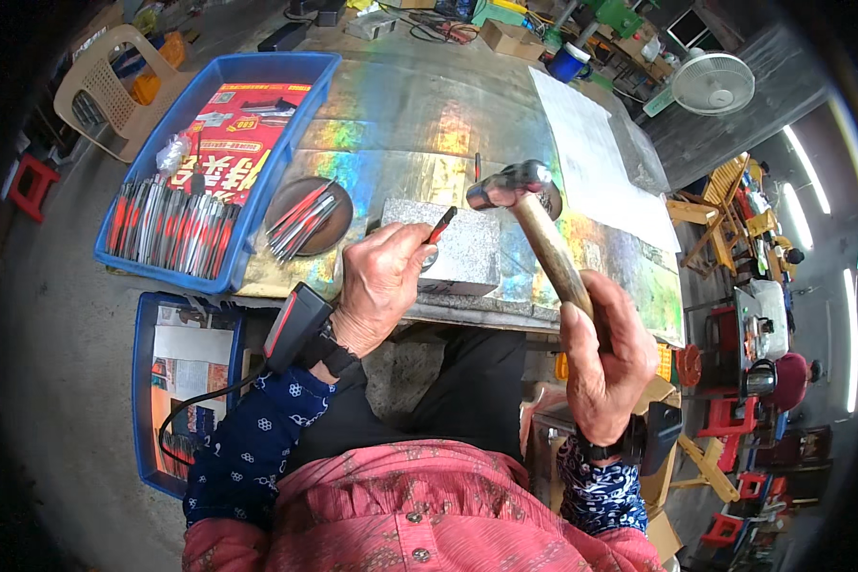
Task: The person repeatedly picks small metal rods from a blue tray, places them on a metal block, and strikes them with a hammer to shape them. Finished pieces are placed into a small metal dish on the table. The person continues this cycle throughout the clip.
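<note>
My left hand (383, 274) is closed on a thin black-and-red strip-like tool (440, 227), its dark tip pointing up and away; its exact kind is unclear. The hand is over the left side of a speckled grey block (474, 250) at the table's near edge. In my right hand (605, 362) is a hammer (551, 246), gripped by the end of its wooden handle. Its dark metal head is raised above the table, right of the block. A round brown dish (337, 229) left of the block holds several slim red and silver pieces (300, 224).
Left on the table, a blue tray (248, 243) holds rows of similar slim pieces and a red printed sheet (243, 143). Below it is another blue tray (143, 400). White sheets (591, 143) cover the table's right part. A fan (715, 84) stands beyond.
</note>
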A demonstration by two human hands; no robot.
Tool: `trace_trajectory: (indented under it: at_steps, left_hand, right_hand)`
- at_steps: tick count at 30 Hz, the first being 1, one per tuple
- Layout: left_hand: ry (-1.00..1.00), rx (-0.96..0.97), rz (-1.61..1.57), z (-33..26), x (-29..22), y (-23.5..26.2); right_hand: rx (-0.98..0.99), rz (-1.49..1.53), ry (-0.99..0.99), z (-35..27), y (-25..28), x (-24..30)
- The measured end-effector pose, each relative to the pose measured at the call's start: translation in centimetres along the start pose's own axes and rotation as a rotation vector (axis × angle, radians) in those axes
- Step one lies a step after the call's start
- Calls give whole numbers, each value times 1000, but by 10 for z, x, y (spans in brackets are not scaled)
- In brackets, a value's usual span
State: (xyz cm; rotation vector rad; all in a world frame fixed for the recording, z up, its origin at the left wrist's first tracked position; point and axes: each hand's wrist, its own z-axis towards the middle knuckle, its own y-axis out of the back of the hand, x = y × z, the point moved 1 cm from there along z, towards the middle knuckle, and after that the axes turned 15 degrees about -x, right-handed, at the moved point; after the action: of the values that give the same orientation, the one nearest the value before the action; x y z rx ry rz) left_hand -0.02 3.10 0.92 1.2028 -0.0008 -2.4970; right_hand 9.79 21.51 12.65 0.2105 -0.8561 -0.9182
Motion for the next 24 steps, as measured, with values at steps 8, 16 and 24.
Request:
trace_trajectory:
  at_steps: [8,16,24]
  left_hand:
    - [3,-34,44,-1,-4,-1]
    - [-5,-41,41,-1,-4,0]
    - [20,-30,41,-3,-2,0]
  right_hand:
    - [108,45,-62,12,8,27]
    - [220,-25,18,15,-8,6]
    - [179,-46,-8,25,9,23]
